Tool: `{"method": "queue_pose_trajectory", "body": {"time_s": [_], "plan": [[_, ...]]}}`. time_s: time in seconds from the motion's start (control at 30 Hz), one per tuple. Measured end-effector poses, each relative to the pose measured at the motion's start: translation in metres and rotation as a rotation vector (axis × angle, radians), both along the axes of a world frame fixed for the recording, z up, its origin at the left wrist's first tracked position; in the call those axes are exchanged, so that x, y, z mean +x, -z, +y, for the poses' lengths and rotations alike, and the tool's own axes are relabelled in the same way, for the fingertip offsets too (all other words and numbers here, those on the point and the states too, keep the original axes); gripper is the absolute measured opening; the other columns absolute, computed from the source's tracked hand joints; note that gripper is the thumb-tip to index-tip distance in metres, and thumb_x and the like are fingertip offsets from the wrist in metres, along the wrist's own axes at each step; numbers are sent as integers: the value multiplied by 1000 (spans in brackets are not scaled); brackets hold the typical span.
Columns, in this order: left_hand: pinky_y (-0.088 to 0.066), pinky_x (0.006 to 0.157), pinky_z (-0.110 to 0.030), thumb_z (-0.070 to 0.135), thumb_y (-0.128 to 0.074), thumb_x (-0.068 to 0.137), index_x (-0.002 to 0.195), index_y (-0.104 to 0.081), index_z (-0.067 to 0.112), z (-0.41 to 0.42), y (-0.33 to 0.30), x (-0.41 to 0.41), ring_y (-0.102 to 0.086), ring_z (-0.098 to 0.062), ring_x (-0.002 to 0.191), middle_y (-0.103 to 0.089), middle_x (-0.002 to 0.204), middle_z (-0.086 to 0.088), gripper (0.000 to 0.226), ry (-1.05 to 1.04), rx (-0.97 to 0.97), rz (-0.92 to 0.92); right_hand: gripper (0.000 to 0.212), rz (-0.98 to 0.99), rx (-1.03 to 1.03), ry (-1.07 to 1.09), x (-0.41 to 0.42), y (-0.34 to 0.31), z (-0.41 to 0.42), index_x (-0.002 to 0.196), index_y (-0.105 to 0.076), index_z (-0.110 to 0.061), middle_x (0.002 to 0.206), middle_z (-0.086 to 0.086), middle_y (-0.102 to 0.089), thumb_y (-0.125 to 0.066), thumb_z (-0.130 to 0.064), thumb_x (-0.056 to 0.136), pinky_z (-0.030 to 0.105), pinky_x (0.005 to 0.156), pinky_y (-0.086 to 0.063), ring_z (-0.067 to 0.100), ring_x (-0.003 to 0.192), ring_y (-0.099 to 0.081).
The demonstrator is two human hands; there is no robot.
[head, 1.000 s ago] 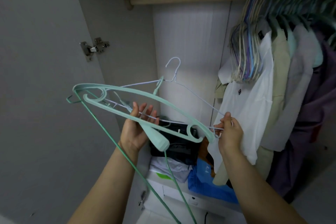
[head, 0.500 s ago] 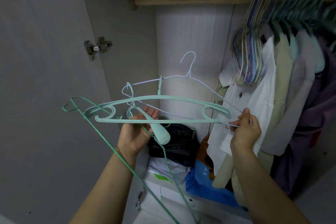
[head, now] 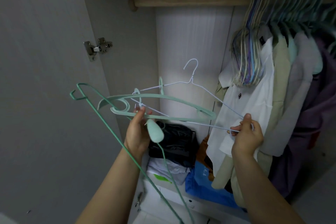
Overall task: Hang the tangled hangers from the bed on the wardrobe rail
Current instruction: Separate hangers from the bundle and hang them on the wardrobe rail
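Note:
My left hand (head: 136,132) grips a wide mint plastic hanger (head: 163,97) by its lower bar, with its fat rounded end sticking out below my palm. A thin green wire hanger (head: 101,107) is caught in the same bundle and trails down past my left forearm. My right hand (head: 245,132) pinches the right corner of a pale blue wire hanger (head: 192,80), whose hook points up and whose bars thread through the mint one. The wooden wardrobe rail (head: 190,2) runs across the top, bare on its left stretch.
Many empty hangers (head: 249,56) and hung shirts (head: 283,96) crowd the rail's right part. Below lie a black bag (head: 174,142), folded white clothes (head: 163,169) and a blue bag (head: 203,185) on a shelf. The open grey door (head: 45,96) with its hinge (head: 97,47) stands at left.
The mint hanger has tipped from slanting to nearly level. My right hand has drawn the blue wire hanger's corner rightward, and its hook has risen and shifted right.

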State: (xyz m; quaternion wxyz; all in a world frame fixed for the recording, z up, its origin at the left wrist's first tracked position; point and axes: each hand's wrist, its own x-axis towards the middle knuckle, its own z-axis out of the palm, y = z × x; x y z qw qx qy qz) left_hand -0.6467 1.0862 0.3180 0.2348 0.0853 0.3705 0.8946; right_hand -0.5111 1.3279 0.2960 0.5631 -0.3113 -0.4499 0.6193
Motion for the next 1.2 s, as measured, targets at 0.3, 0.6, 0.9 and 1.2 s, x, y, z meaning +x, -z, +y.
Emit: {"method": "queue_pose_trajectory", "body": {"time_s": [0.3,0.6,0.9,1.2], "plan": [[-25,38,-16,39,-37,96,55,-44,19,-18,0,-1,-28,-7,34,-43,63,3,46,72,14,33,37,-190,-148,-107,2,10,14,73,-54,-10,53,7,-57,-54,-40,95,32,51,-44,10,33,-53],[-29,41,-22,51,-80,68,52,-44,19,-37,-1,0,-23,-10,40,-41,60,4,51,296,118,136,38,-181,-539,-351,-4,32,17,70,-51,-9,36,-1,-49,-54,-36,96,10,29,-27,9,26,-44],[-35,62,-31,50,-35,100,75,-53,6,-37,3,1,-33,-18,60,-53,82,-8,54,620,400,118,29,-68,-701,-418,-5,48,6,74,-52,-13,36,-5,-46,-56,-34,95,9,28,-24,3,25,-38],[-45,49,-22,58,-61,80,71,-60,14,-36,-14,9,-46,-11,49,-59,81,-5,44,295,1,168,34,88,-573,-276,-14,37,-14,72,-56,-14,52,-2,-51,-52,-37,97,16,39,-41,6,38,-48]]}}
